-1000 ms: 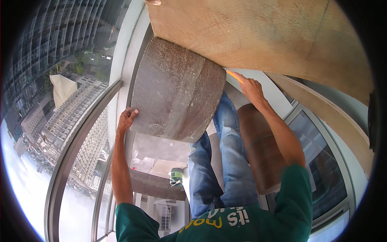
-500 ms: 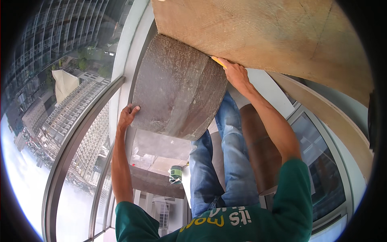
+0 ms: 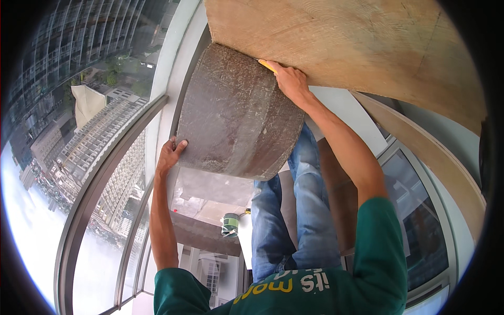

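Observation:
A dark brown, scuffed plywood-like board (image 3: 231, 115) lies in front of me, its far edge against the lower edge of a large light-brown wooden panel (image 3: 325, 44). My left hand (image 3: 170, 153) grips the board's near left edge, the thumb on top and the fingers partly hidden beside it. In my right hand (image 3: 291, 81) is a slim yellow tool (image 3: 268, 65), whose exact kind I cannot make out. Its tip touches the seam between board and panel, about a third of the way along from the left corner.
Left of me runs a metal-framed window (image 3: 113, 157), with a city far below. A green pail (image 3: 230, 224) stands lower down near my jeans-clad legs (image 3: 310, 199). Another framed glass pane (image 3: 415, 210) is on the right, beside a curved-looking wooden edge (image 3: 420, 142).
My right hand has slid left along the seam with the yellow tool. The left hand keeps its grip on the board's edge. The whole view has shifted slightly.

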A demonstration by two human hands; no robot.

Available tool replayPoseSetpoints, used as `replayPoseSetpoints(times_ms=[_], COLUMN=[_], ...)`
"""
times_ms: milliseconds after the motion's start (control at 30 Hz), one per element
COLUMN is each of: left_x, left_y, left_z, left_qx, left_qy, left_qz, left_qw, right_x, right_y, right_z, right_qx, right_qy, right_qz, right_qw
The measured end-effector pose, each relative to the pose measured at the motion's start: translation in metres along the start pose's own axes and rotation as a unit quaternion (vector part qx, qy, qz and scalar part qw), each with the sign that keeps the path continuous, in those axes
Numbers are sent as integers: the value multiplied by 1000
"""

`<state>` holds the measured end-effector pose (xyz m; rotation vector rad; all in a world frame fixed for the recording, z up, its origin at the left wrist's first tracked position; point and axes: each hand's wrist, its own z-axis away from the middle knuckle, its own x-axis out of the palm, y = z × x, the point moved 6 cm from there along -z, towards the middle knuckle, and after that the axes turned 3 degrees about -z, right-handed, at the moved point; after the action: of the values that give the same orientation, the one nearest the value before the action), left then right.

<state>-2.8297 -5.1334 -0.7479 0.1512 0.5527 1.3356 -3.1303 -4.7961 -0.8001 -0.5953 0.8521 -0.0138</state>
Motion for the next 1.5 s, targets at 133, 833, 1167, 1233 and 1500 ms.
replayPoseSetpoints(times_ms=[133, 833, 1167, 1233, 1500], left_x=[1, -2, -3, 0, -9], left_y=[15, 6, -22, -3, -27], left_z=[10, 13, 2, 3, 4], left_qx=[25, 14, 24, 33, 41], left_qy=[16, 87, 103, 114, 151], left_qz=[11, -70, -81, -80, -94], left_qw=[1000, 994, 991, 990, 983], right_x=[-19, -36, 12, -4, 8], right_y=[18, -78, -69, -42, 44], right_z=[33, -26, -68, -41, 215], right_qx=[56, -59, -21, 2, 268], right_qy=[-49, -44, -37, -63, 82], right_qz=[12, -5, 10, 8, -372], right_qw=[997, 997, 999, 998, 885])
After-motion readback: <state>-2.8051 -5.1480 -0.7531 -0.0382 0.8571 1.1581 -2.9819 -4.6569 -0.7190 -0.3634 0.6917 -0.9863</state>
